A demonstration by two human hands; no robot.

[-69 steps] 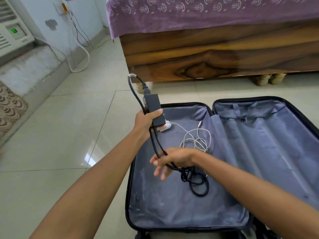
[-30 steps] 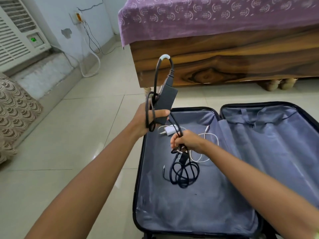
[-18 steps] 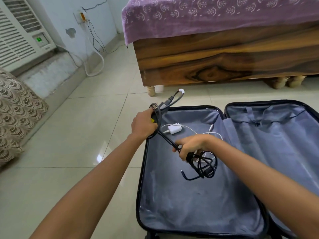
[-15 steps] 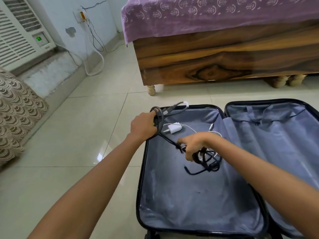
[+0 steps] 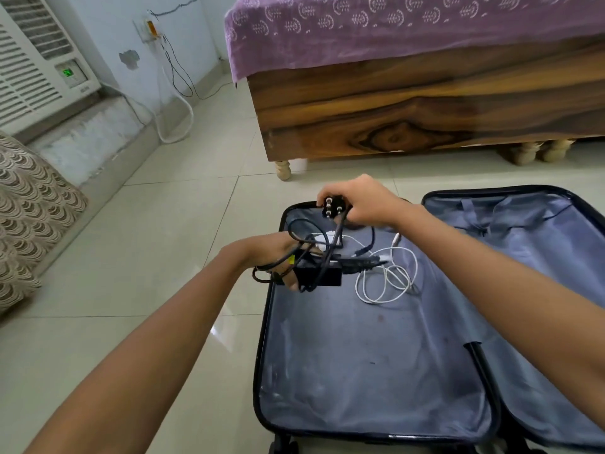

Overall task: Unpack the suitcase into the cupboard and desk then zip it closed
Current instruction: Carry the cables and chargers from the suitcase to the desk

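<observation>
Open suitcase (image 5: 376, 404) lies flat on a tiled floor (image 5: 131, 257) in front of a wooden bed (image 5: 409, 119) w/ purple cover. Both lined halves look nearly bare: only a white charger cable (image 5: 386, 276) is left, lying near the far edge of the left half. Left hand (image 5: 275, 257) grasps a black power adapter (image 5: 319, 273) w/ cord loops wound around it, held over the suitcase's far left corner. Right hand (image 5: 357, 201) pinches the adapter's three-pin plug (image 5: 332, 208) just above the far rim. Judged progress: unpacking is close to done; adapter and white cable still need to go to cupboard or desk (neither in view), then zip shut. Vs approx. half a sec earlier: right hand has let go of the cord bundle low inside the case and moved up to the plug; the loose cord is now gathered at the left hand.
</observation>
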